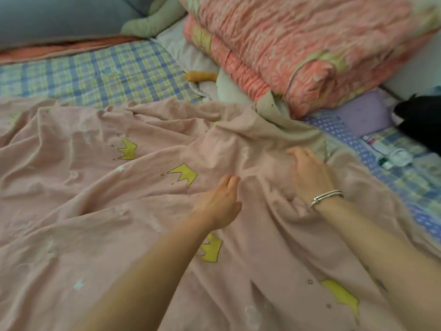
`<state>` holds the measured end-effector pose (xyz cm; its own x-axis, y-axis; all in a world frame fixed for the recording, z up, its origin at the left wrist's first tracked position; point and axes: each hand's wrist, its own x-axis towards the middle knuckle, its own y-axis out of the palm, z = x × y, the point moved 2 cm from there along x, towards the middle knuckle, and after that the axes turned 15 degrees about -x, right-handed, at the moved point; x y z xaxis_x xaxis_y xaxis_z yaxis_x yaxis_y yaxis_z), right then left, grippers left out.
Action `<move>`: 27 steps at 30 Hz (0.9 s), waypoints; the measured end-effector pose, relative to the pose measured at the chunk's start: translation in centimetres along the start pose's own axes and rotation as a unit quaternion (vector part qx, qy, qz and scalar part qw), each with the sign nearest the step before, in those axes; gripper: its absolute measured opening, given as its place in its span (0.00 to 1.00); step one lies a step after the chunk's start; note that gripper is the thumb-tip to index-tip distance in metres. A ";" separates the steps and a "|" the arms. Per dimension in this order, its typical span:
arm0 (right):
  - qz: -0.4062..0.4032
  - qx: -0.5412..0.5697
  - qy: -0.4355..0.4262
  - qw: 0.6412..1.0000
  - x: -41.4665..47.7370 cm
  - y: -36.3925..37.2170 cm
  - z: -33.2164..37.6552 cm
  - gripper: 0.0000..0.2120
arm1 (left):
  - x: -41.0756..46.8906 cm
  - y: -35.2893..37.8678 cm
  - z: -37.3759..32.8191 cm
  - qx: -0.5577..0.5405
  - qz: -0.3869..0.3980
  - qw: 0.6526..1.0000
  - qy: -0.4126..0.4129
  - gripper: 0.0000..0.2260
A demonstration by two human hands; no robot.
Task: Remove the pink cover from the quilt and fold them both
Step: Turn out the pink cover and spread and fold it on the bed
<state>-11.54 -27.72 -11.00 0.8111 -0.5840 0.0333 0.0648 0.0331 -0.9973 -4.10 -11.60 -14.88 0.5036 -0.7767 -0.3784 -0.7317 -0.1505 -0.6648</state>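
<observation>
Cover [95, 187] (pink, crown print) lies spread and creased across the bed [107, 72]. Its far right edge is bunched and touches the quilt [298, 44].

Quilt: folded and stacked at the bed's far right, outside the cover.

Left hand [220, 201]: palm down near the cover's middle, fingers straight and together, released — grasping nothing.

Right hand [309, 174]: near the left hand, palm down on the cover, fingers relaxed, grasping nothing. Bracelet [327, 197] on the wrist.
</observation>
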 end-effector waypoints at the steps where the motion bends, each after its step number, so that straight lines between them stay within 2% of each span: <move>1: 0.040 -0.026 0.020 0.999 0.2 0.4 -1.9 0.18 | 0.6 0.3 -0.7 -0.001 -0.003 1.000 -0.001 0.23; 2: 0.081 -0.059 0.018 0.995 0.3 0.7 -3.6 0.20 | 1.1 0.5 -1.5 0.001 -0.009 1.000 -0.005 0.22; 4: 0.141 -0.096 -0.038 0.985 0.3 1.2 -5.7 0.23 | 2.3 1.0 -3.3 0.007 -0.026 1.000 -0.005 0.23; 7: 0.163 -0.122 -0.082 0.976 0.5 1.3 -6.9 0.18 | 3.9 1.8 -5.9 0.006 -0.027 1.000 -0.007 0.21; 9: 0.127 -0.150 -0.070 0.978 0.9 1.0 -7.6 0.13 | 4.6 2.1 -7.1 0.041 -0.007 0.999 -0.006 0.18; 11: 0.039 -0.070 0.009 0.997 1.6 -0.3 -8.8 0.12 | 5.2 1.8 -7.7 0.076 -0.005 0.997 -0.005 0.15; 13: -0.053 0.009 0.112 0.992 2.3 -2.2 -10.2 0.12 | 5.6 1.3 -7.7 0.087 -0.048 0.995 -0.018 0.12; 14: -0.057 -0.001 0.137 0.989 2.7 -2.7 -10.7 0.13 | 5.7 1.0 -7.6 0.086 -0.077 0.993 -0.037 0.11; 16: 0.004 -0.070 0.142 0.987 3.3 -2.5 -11.3 0.16 | 6.0 0.5 -7.1 0.086 -0.109 0.986 -0.087 0.12; 18: 0.068 -0.098 0.131 0.984 3.4 -1.8 -11.0 0.17 | 6.4 0.6 -7.0 0.089 -0.099 0.985 -0.108 0.13; 22: 0.185 -0.047 0.090 0.977 3.6 -0.3 -9.7 0.26 | 6.8 1.2 -8.0 0.083 -0.064 0.991 -0.078 0.14; 23: 0.200 -0.041 0.072 0.976 3.6 -0.1 -9.4 0.24 | 6.9 1.3 -8.3 0.085 -0.062 0.992 -0.072 0.14; 25: 0.179 -0.059 0.036 0.981 3.4 -0.4 -9.0 0.15 | 6.9 1.3 -8.6 0.085 -0.070 0.992 -0.062 0.14; 27: 0.126 -0.103 0.050 0.985 3.7 -1.3 -9.8 0.14 | 7.0 1.0 -9.0 0.080 -0.096 0.991 -0.052 0.14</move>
<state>-14.37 -37.88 -10.23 0.7245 -0.6552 -0.2141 -0.2592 0.0288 -0.9654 -5.46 -22.68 -12.35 0.6777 -0.6740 -0.2938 -0.5399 -0.1848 -0.8212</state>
